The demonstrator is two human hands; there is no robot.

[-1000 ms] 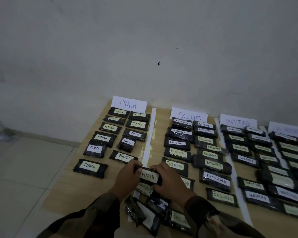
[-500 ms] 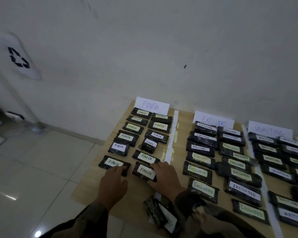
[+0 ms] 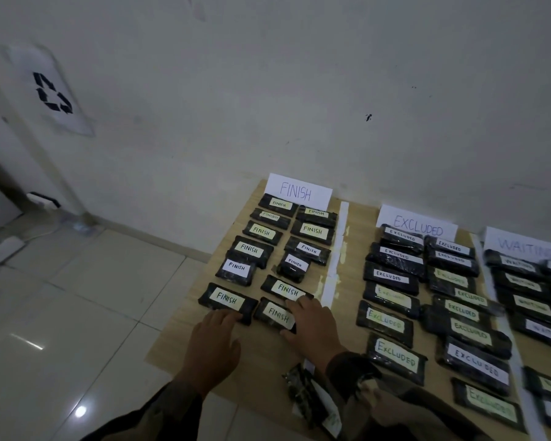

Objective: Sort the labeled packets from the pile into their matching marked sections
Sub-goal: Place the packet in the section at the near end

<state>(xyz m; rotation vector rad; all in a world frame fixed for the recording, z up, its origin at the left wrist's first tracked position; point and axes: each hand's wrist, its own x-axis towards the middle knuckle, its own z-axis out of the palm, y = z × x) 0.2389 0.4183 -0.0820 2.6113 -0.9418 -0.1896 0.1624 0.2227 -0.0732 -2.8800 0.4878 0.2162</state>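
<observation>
Lower centre: right hand (image 3: 312, 329) fingers loosely spread, resting on FINISH packet (image 3: 275, 315); left hand (image 3: 212, 342) flat, open, beside it. Packet dark, white-labelled.

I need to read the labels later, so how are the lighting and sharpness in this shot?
Head view: dim overall, with glare spots on the floor tiles; FINISH labels near the right hand read clearly; WAITING sign and the right-edge packets are blurred; the wide lens bends the edges.
</observation>
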